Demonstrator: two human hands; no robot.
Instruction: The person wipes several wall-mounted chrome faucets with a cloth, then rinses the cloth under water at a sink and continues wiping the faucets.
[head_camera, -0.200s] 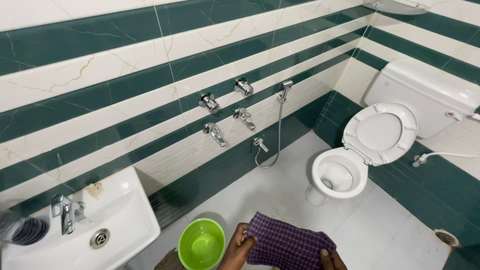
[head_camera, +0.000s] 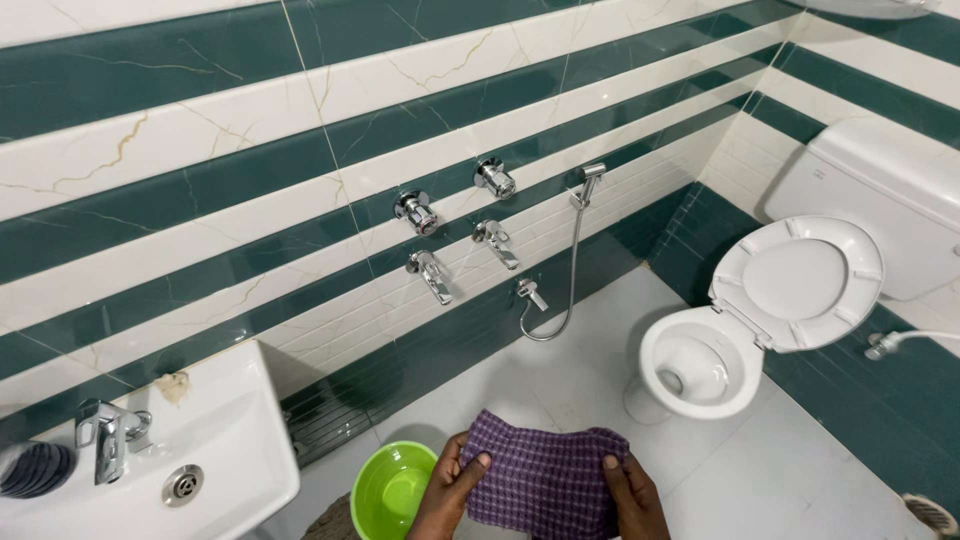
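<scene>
A purple checked cloth (head_camera: 545, 475) is stretched between both my hands at the bottom centre of the head view. My left hand (head_camera: 448, 490) grips its left edge with the thumb on top. My right hand (head_camera: 630, 495) pinches its right edge. The cloth hangs just right of a green bucket (head_camera: 392, 490) that stands on the floor below the hands.
A white sink (head_camera: 215, 450) with a chrome tap (head_camera: 105, 440) sits at the lower left. Wall taps (head_camera: 430, 270) and a hand sprayer (head_camera: 590, 180) line the striped tile wall. A white toilet (head_camera: 705, 365) with its lid up stands at the right.
The view has shifted slightly left and down. Both hands have risen a little and spread the cloth wider and flatter.
</scene>
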